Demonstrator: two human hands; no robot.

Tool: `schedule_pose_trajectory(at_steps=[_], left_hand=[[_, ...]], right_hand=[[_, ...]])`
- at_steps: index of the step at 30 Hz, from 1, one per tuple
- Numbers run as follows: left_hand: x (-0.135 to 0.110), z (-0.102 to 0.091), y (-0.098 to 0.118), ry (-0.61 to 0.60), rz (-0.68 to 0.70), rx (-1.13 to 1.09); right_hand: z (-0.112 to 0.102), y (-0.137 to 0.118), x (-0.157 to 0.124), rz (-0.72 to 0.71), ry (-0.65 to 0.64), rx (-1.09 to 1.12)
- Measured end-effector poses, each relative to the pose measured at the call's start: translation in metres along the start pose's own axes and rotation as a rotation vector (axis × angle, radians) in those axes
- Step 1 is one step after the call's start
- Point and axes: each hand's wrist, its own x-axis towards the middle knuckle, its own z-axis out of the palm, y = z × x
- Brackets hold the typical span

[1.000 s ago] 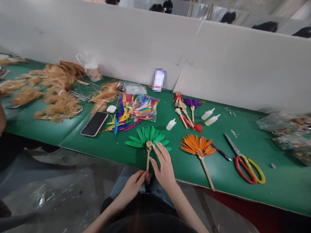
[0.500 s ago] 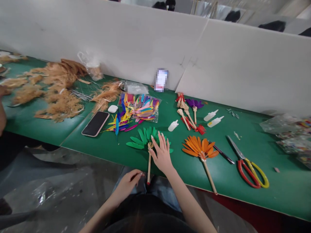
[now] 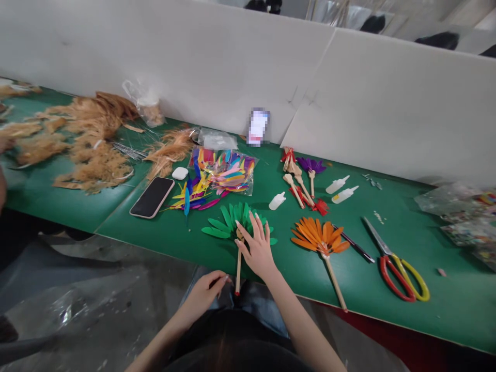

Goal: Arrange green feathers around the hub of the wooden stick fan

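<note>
A fan of green feathers on a wooden stick lies in front of me, the stick's red-tipped end reaching past the table edge. Flat over the fan's right side rests my right hand, fingers spread, covering some feathers and part of the round wooden head. At the table edge, left of the stick, my left hand is loosely curled with nothing visible in it. To the right lies a finished-looking orange feather fan, its handle pointing toward me.
Scissors and a pen lie at right. Behind are glue bottles, wooden sticks and a purple fan. Loose feathers, a phone and brown fibre lie left. A co-worker's hand shows far left.
My right hand's thumb and index finger have shifted slightly left over the wooden head. My left hand stays nearly still. The co-worker's hand at far left has moved a little.
</note>
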Motion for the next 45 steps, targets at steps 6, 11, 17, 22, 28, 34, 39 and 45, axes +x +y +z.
schedule_pose_trajectory(at_steps=[6,11,17,22,28,34,39,45], left_hand=[[0.0001,0.0,-0.0031,-0.006,0.002,0.0],[-0.0005,-0.0012,-0.0017,-0.004,0.007,0.004],[-0.0003,-0.0019,0.0004,-0.013,0.015,0.015],[0.0005,-0.001,0.0008,-0.003,0.006,0.005],[0.0025,-0.0013,-0.002,-0.035,0.003,0.089],[0.0012,-0.0015,-0.0024,-0.047,0.009,0.126],[0.0014,-0.0008,-0.0048,-0.051,0.022,0.124],[0.0004,-0.0063,0.0009,-0.032,0.055,0.131]], right_hand=[[-0.0013,-0.0013,-0.0004,-0.007,-0.001,-0.009],[-0.0025,-0.0022,-0.0028,-0.012,-0.015,-0.002],[-0.0014,-0.0021,-0.0028,-0.007,-0.01,0.002],[-0.0008,-0.0019,-0.0022,-0.006,0.0,0.007],[0.0014,-0.0011,-0.002,-0.009,0.02,0.016],[0.0032,-0.0009,-0.0018,-0.007,0.029,0.025],[0.003,-0.0019,-0.0021,-0.017,0.048,0.029],[0.0001,-0.0011,-0.0031,-0.024,0.099,0.057]])
